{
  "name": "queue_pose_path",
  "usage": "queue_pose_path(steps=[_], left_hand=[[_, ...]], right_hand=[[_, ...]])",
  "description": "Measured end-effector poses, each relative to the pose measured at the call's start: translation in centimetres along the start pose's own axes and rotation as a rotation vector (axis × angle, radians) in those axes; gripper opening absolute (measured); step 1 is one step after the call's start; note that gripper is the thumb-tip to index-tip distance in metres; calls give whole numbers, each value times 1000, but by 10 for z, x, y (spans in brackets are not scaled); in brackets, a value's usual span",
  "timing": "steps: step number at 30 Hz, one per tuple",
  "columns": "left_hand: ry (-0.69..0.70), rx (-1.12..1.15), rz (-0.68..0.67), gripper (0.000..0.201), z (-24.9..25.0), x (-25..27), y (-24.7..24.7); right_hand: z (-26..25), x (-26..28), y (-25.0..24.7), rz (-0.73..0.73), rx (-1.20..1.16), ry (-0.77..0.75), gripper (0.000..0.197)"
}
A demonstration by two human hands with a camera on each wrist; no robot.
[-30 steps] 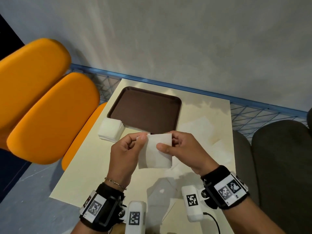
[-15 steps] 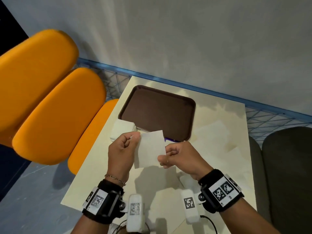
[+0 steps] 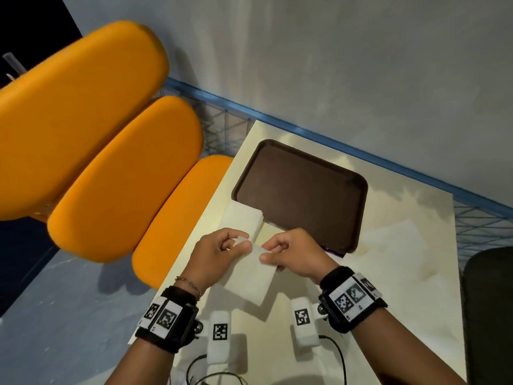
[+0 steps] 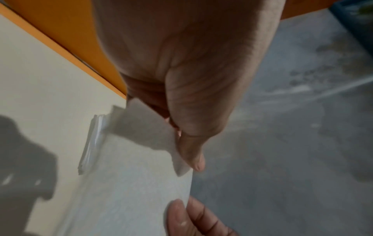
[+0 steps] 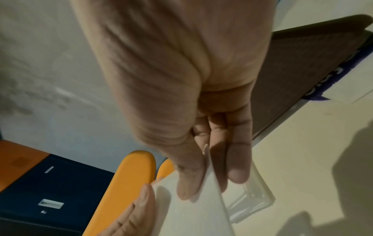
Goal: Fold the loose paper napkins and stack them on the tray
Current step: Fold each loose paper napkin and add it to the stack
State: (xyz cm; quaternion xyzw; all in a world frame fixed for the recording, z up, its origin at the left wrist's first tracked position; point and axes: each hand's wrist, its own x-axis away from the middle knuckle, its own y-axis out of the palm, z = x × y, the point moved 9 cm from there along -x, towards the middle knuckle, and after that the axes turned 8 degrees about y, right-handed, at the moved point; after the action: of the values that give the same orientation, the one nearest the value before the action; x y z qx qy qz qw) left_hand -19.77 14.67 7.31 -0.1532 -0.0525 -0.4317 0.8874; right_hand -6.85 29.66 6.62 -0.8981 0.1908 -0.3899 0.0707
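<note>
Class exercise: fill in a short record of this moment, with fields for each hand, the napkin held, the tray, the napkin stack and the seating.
left hand: pinches the held napkin's upper left corner
right hand: pinches its upper right edge
white paper napkin: held above the cream table, hanging slanted
dark brown plastic tray: on the table, nothing on it
stack of white folded napkins: on the table, at the tray's near left corner
orange padded seats: left of the table

No legible txt; only coded marker tags (image 3: 220,331) on wrist rigs.
</note>
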Motion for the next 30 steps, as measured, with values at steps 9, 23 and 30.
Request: queue_pose_path(steps=[9, 23, 30], left_hand=[[-388, 405, 112, 20, -73, 13, -8], [-232, -23, 338, 16, -97, -76, -37], [-205, -169, 331, 24, -105, -92, -37]], right_hand=[[6, -42, -4, 141, -301, 77, 17], [29, -99, 22, 208, -333, 253, 15], [41, -116, 23, 260, -177, 300, 18]])
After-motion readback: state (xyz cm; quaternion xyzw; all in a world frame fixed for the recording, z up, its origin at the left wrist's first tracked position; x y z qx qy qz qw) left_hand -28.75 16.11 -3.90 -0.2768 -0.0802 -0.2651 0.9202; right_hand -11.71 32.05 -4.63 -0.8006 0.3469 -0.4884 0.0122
